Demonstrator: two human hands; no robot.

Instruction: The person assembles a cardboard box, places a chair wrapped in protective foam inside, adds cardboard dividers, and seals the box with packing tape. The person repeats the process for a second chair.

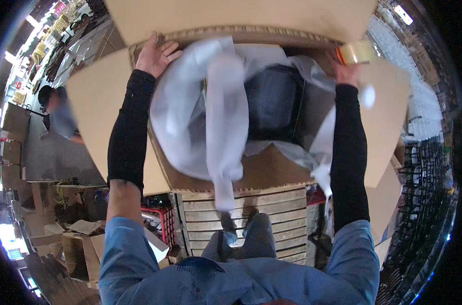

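A large open cardboard box (271, 175) stands on a wooden pallet (246, 213) in front of me. Inside it a dark object (274, 104) lies wrapped in white plastic sheeting (190, 127), and a long strip of the sheeting hangs over the near wall. My left hand (156, 53) rests flat with fingers spread on the far left corner of the box, by the raised far flap (241, 18). My right hand (347, 71) is at the far right corner and holds a roll of clear packing tape (357, 52).
A side flap (96, 101) sticks out to the left and another flap (386, 117) to the right. A red crate (162, 223) and opened cartons (83, 249) lie on the floor at lower left. Another person (58, 114) works at the far left. Shelving lines the right edge.
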